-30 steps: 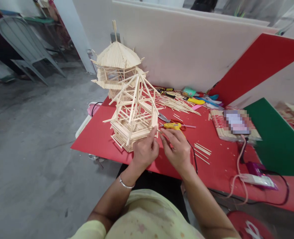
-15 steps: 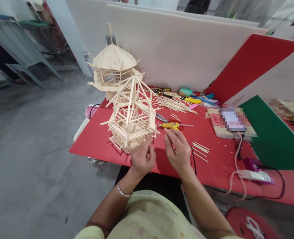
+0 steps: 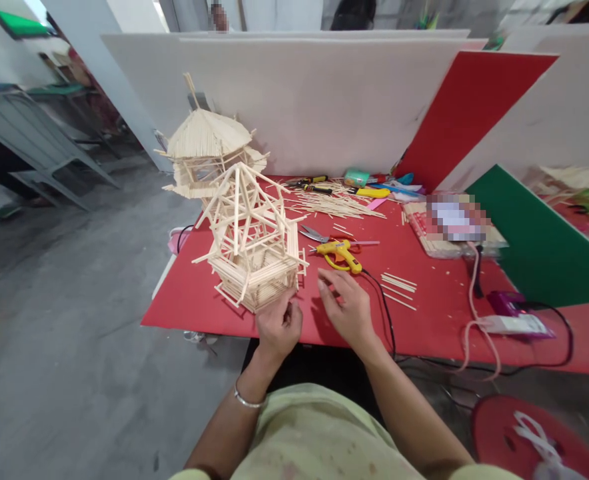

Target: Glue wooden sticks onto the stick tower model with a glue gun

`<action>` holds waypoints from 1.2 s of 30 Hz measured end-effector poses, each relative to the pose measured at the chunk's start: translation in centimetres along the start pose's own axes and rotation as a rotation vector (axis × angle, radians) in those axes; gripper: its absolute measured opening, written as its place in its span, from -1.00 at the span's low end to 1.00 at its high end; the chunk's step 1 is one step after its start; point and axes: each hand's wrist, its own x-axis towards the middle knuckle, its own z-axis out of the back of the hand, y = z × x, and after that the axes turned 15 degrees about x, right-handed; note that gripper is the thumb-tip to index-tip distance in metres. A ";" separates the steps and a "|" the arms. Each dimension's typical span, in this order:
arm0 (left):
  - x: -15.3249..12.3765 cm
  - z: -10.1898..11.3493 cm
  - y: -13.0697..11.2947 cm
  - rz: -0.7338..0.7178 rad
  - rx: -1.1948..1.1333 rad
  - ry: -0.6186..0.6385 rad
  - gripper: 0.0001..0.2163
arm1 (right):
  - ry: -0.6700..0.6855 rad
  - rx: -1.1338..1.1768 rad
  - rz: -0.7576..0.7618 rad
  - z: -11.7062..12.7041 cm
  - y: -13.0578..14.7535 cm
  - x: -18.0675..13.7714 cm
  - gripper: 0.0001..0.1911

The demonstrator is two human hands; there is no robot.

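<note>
A stick-built pavilion model (image 3: 249, 267) with an open roof frame stands on the red table in front of me. My left hand (image 3: 278, 325) is closed at the model's lower front edge, its fingertips curled in. What it pinches, if anything, is hidden. My right hand (image 3: 347, 308) hovers just right of it, fingers loosely bent, thumb apart, nothing visible in it. Beyond the right hand lies a yellow hot glue gun (image 3: 342, 253) with a glue stick in its back. Scissors (image 3: 319, 235) lie behind the gun.
A second pavilion model (image 3: 209, 137) with a covered roof stands behind. Loose sticks (image 3: 329, 202), pliers (image 3: 307, 181) and a green roll (image 3: 357, 177) lie at the back. Cut sticks (image 3: 399, 290) are on the right. A phone (image 3: 457, 219) rests on packed sticks; a cable (image 3: 387, 313) crosses the table edge.
The camera view has shifted, so the models and tools appear further left. My right hand has drawn slightly away from the glue gun. My left hand stays at the model's base.
</note>
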 end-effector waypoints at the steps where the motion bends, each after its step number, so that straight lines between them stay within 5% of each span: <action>1: 0.3 0.2 -0.3 0.016 0.007 0.002 -0.70 | -0.007 0.009 0.000 0.0 0.1 0.2 -0.73; 9: 4.0 1.2 -2.7 0.082 0.073 0.120 -0.42 | -0.056 0.066 0.044 -1.2 0.3 2.1 -0.76; 16: 4.9 1.2 -2.1 0.039 0.254 0.090 -0.51 | -0.053 -0.099 0.187 -1.8 -0.3 2.5 -0.71; 36: 4.9 0.7 -1.1 -0.014 0.187 0.013 -0.56 | 0.055 -0.088 0.277 -1.8 -1.1 3.0 -0.73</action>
